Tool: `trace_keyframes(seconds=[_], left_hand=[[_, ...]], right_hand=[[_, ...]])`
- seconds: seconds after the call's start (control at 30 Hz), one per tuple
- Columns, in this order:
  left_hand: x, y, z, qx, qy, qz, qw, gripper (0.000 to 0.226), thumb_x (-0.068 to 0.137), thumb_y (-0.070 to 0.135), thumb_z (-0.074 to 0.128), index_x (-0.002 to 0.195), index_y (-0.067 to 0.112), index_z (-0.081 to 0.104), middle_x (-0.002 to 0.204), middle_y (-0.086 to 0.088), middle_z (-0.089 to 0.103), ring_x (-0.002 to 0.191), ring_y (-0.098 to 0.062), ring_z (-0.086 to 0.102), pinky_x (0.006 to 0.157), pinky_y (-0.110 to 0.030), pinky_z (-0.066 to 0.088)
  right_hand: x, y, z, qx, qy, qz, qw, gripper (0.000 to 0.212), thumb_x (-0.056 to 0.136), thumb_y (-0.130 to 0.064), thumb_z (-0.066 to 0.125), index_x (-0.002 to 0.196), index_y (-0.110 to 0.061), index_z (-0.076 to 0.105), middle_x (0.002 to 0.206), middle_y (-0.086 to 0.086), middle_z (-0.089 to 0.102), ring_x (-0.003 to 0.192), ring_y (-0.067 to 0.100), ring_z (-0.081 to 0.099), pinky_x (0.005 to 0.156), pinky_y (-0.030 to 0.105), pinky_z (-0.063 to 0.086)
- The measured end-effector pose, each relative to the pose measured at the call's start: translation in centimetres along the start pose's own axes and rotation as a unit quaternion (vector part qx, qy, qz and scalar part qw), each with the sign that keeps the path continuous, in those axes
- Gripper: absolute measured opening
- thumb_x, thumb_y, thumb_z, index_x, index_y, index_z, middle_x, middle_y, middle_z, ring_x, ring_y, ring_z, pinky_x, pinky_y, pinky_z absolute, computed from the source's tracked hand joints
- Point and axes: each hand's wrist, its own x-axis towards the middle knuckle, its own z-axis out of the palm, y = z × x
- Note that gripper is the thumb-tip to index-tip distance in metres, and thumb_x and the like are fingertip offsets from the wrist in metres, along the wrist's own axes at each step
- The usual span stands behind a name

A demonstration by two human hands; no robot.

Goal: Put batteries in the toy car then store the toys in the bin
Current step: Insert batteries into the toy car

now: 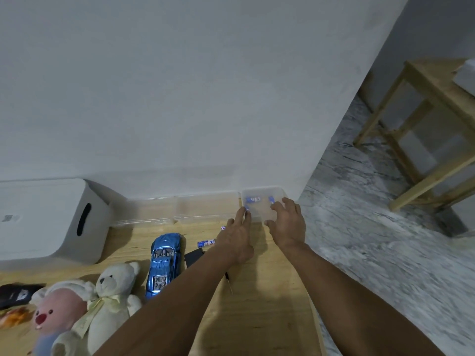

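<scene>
Both hands are extended to the far right corner of the wooden worktop [270, 304], set apart from each other on either side of a small clear plastic box [262, 201]. The left hand [237, 238] has straight fingers, the fingertips touching the box's left near edge. The right hand [288, 222] lies spread over the box's right side, fingers loosely bent on its rim; whether it grips cannot be told. Blue batteries [253, 199] lie inside the box. 1 further battery [205, 244] lies on the worktop just left of the left wrist, beside a black cover piece [193, 256]. The blue toy car [163, 263] rests on the worktop left of that. A white teddy bear [113, 296] and a pink plush toy [59, 312] lie at the near left. The grey bin [48, 219] stands at the far left against the wall
</scene>
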Motion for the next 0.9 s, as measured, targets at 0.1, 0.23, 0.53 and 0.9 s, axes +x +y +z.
trace_keyframes(seconds=[0.1,0.23,0.53,0.9], left_hand=[[0.1,-0.2,0.2,-0.001,-0.001,0.005,1.000,0.098,0.083,0.019,0.068,0.154,0.011,0.002,0.159,0.000,-0.008,0.130,-0.030,0.033,0.098,-0.038,0.047],[0.3,-0.5,0.1,-0.005,-0.002,0.009,1.000,0.100,0.083,0.023,0.070,0.154,0.012,0.001,0.160,0.000,-0.010,0.130,-0.030,0.035,0.099,-0.039,0.047],[0.4,-1.4,0.5,-0.047,0.027,0.021,0.998,0.089,0.082,0.015,0.066,0.154,0.012,0.014,0.161,-0.001,0.006,0.131,-0.028,0.040,0.098,-0.036,0.046],[-3.1,-7.5,-0.4,-0.304,0.254,-0.226,0.890,0.032,0.085,0.001,0.059,0.117,0.005,0.063,0.117,-0.010,0.064,0.092,-0.017,0.060,0.077,-0.024,0.049]], right_hand=[[0.0,0.1,0.7,-0.054,0.027,-0.022,0.998,0.049,0.073,-0.025,0.082,0.117,-0.014,0.065,0.127,0.014,0.055,0.113,0.034,0.052,0.085,0.043,0.050],[0.1,0.0,1.3,-0.079,0.047,-0.022,0.996,0.051,0.058,-0.025,0.091,0.103,-0.014,0.068,0.110,0.016,0.062,0.093,0.035,0.059,0.067,0.041,0.055],[-0.4,-0.9,1.7,-0.061,0.070,0.000,0.996,0.052,0.060,-0.019,0.086,0.108,-0.014,0.066,0.121,0.015,0.058,0.108,0.034,0.055,0.081,0.043,0.047],[-2.7,-6.7,3.0,0.163,-0.027,-0.080,0.983,0.015,0.084,-0.006,0.058,0.093,-0.012,0.069,0.093,0.005,0.067,0.085,0.025,0.063,0.069,0.032,0.052]])
